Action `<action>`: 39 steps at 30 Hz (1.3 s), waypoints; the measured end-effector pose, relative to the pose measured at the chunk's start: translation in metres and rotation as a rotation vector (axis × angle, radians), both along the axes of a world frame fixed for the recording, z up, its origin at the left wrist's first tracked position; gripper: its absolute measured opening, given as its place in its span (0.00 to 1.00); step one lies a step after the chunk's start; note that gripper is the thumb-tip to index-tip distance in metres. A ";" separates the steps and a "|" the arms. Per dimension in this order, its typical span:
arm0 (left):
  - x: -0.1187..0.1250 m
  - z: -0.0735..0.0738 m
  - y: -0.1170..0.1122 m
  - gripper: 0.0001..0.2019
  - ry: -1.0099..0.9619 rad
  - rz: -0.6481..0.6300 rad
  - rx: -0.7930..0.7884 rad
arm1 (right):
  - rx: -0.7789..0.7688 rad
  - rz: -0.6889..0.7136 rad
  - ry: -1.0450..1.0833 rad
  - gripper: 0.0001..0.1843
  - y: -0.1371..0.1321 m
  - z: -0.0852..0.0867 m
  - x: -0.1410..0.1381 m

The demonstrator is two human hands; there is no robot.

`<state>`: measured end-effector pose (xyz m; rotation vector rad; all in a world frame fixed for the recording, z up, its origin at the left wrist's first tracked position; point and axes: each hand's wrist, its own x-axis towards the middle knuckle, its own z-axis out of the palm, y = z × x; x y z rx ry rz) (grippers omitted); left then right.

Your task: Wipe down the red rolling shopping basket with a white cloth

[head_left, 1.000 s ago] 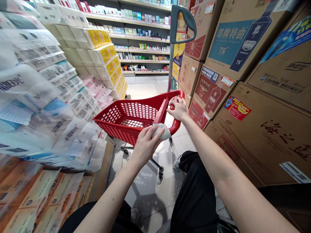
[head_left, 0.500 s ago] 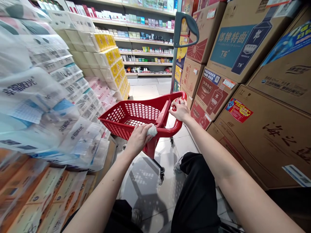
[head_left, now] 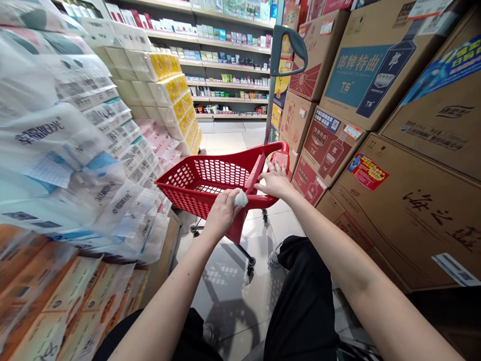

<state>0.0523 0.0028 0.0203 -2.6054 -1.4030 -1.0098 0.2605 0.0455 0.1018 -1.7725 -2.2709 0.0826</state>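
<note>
A red plastic shopping cart (head_left: 180, 197) with a perforated basket stands on wheeled legs in front of me. My left hand (head_left: 223, 209) is closed around a crumpled white wad (head_left: 241, 198), a cloth or tissue, at the near end of the cart's looped handle (head_left: 263, 201). Part of the wad is hidden by the fingers. Over the handle loop, my right hand (head_left: 275, 181) lies palm down with its fingers stretched and apart. Whether its palm touches the handle, I cannot tell.
Wrapped tissue packs (head_left: 124, 165) are piled on the left. Cardboard cartons (head_left: 413, 215) are stacked along the right. A grey upright handle (head_left: 276, 52) rises beside the cartons. Shelves (head_left: 236, 65) of small goods cross the back, beyond the tiled floor (head_left: 240, 136).
My right hand has slid from the handle's far corner toward the left and nearer, its fingers straightening. My left hand and the white wad have shifted slightly right along the handle.
</note>
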 end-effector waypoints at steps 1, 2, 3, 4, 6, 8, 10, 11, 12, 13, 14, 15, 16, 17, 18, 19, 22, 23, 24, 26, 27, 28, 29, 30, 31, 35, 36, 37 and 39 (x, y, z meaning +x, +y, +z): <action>0.002 -0.001 -0.002 0.23 -0.010 0.014 0.004 | 0.001 0.020 0.006 0.20 -0.003 0.001 -0.001; 0.003 -0.001 -0.003 0.23 -0.013 0.021 0.005 | 0.006 0.040 0.012 0.21 -0.006 0.002 -0.002; 0.003 -0.001 -0.003 0.23 -0.007 0.017 0.002 | 0.011 0.062 0.017 0.23 -0.009 0.003 -0.003; 0.001 0.000 -0.002 0.23 0.005 0.006 -0.004 | 0.013 0.087 0.021 0.25 -0.012 0.004 -0.003; -0.006 0.001 0.004 0.23 0.047 -0.030 -0.016 | -0.008 0.135 0.019 0.30 -0.015 0.006 0.000; -0.019 -0.001 0.013 0.23 0.089 -0.054 -0.027 | -0.045 0.166 0.000 0.33 -0.015 0.007 0.003; -0.036 -0.006 0.023 0.23 0.117 -0.043 -0.047 | -0.052 0.169 -0.023 0.33 -0.015 0.008 0.005; -0.044 -0.010 0.027 0.23 0.111 -0.010 -0.052 | -0.039 0.171 -0.033 0.33 -0.014 0.009 0.005; -0.052 -0.014 0.031 0.22 0.101 0.024 -0.054 | -0.022 0.175 -0.043 0.33 -0.014 0.008 0.005; -0.058 -0.018 0.034 0.22 0.092 0.050 -0.060 | -0.007 0.177 -0.055 0.32 -0.014 0.008 0.005; -0.061 -0.021 0.036 0.23 0.084 0.071 -0.066 | 0.004 0.176 -0.070 0.32 -0.013 0.008 0.004; -0.063 -0.024 0.036 0.23 0.074 0.090 -0.071 | 0.012 0.173 -0.086 0.32 -0.013 0.007 0.003; -0.062 -0.025 0.034 0.23 0.062 0.102 -0.074 | 0.019 0.166 -0.103 0.32 -0.013 0.007 0.002; -0.058 -0.025 0.030 0.24 0.049 0.104 -0.076 | 0.025 0.158 -0.117 0.32 -0.014 0.006 0.001; -0.051 -0.023 0.025 0.24 0.034 0.096 -0.074 | 0.032 0.154 -0.125 0.32 -0.014 0.005 0.000; -0.043 -0.021 0.019 0.24 0.019 0.076 -0.070 | 0.042 0.150 -0.126 0.32 -0.015 0.005 0.000; -0.014 -0.008 -0.001 0.24 -0.020 -0.023 -0.050 | 0.043 0.133 -0.110 0.32 -0.017 0.005 0.000; -0.005 -0.004 -0.006 0.24 -0.022 -0.054 -0.046 | 0.037 0.129 -0.107 0.32 -0.018 0.005 0.001; 0.002 -0.001 -0.010 0.24 -0.023 -0.084 -0.032 | 0.029 0.127 -0.107 0.32 -0.019 0.005 0.001; 0.009 0.001 -0.013 0.23 -0.024 -0.107 -0.007 | 0.017 0.133 -0.114 0.32 -0.021 0.006 0.001; 0.009 0.000 -0.011 0.23 -0.026 -0.104 0.005 | 0.018 0.137 -0.115 0.32 -0.021 0.006 0.002; 0.007 -0.002 -0.008 0.22 -0.030 -0.094 0.012 | 0.019 0.140 -0.116 0.32 -0.021 0.006 0.002; 0.002 -0.005 -0.005 0.22 -0.036 -0.079 0.016 | 0.018 0.145 -0.116 0.32 -0.021 0.006 0.002; -0.003 -0.008 -0.001 0.21 -0.043 -0.060 0.016 | 0.018 0.148 -0.116 0.32 -0.021 0.006 0.002; -0.008 -0.011 0.002 0.21 -0.051 -0.036 0.011 | 0.017 0.151 -0.116 0.32 -0.020 0.006 0.002; -0.015 -0.014 0.001 0.22 -0.062 0.055 -0.014 | 0.008 0.146 -0.120 0.31 -0.019 0.008 -0.002; -0.010 -0.012 -0.003 0.22 -0.059 0.057 -0.008 | 0.009 0.141 -0.121 0.31 -0.019 0.008 -0.003; -0.004 -0.009 -0.008 0.23 -0.056 0.049 0.002 | 0.011 0.135 -0.122 0.30 -0.020 0.008 -0.004; 0.014 -0.004 -0.018 0.23 -0.059 0.015 0.036 | 0.019 0.127 -0.127 0.30 -0.020 0.008 -0.006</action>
